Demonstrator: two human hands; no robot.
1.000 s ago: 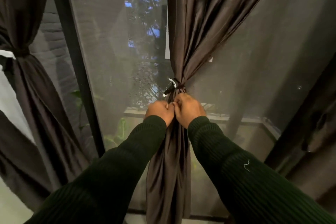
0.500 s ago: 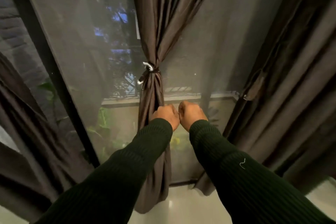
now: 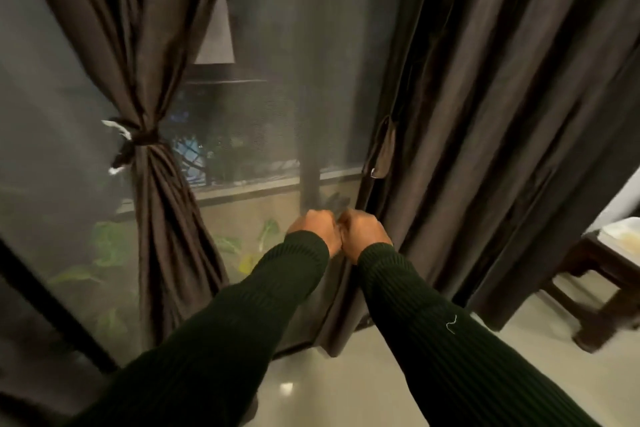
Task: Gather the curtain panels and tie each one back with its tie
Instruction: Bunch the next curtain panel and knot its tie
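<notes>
Both fists, left hand [image 3: 317, 230] and right hand [image 3: 363, 234], hang curled and apparently empty beside the loose curtain panel [image 3: 485, 149], placed to gather it; its tie [image 3: 384, 149] dangles unused.

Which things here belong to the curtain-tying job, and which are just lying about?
Job:
tied panel, gathered
its tie, knotted round it
loose panel, hanging untied
hanging tie at that panel's edge
left hand and right hand, fingers curled, close together by the loose panel's edge

Lying about:
wooden table
white tray on it
plants outside the window
</notes>
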